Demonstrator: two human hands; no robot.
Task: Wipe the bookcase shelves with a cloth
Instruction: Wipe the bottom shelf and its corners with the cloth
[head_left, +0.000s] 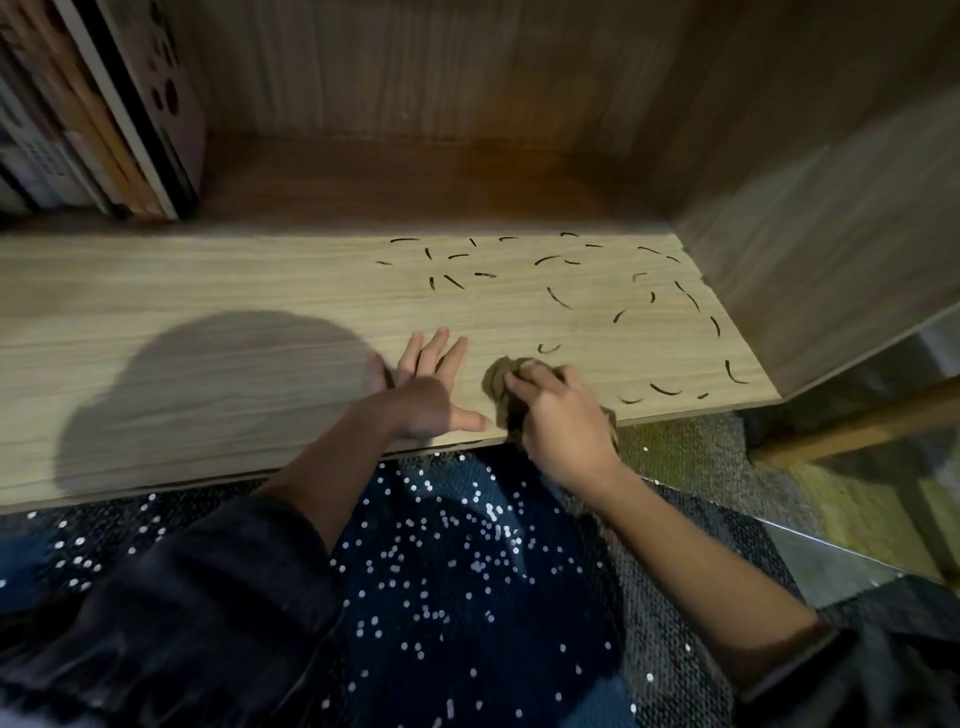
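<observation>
Cloth (497, 382): small, olive-brown, bunched into a wad, lying on the shelf (208, 291) close to the front edge, right of centre. Right hand (563, 421) grips it, fingers curled over the top, knuckles up; part of the cloth sticks out to the left of the fingers.

Left hand (426, 395) lies just beside the cloth, palm down on the shelf, fingers straight and spread, thumb pointing at the cloth. We cannot tell whether the thumb tip touches it. The hands are apart but near.

Marks (558, 297): many short dark curved strokes are scattered over the right part of the shelf, from the far edge down to the front edge beyond the right hand. We cannot tell what they are.

A rounded shadow (208, 395) falls on the left part of the shelf.

Books (93, 119) stand leaning at the far left on a deeper level. Side panel (831, 234) closes the shelf on the right.

Below the shelf edge we note a dark blue sequined garment (457, 571) and carpet (685, 447).
</observation>
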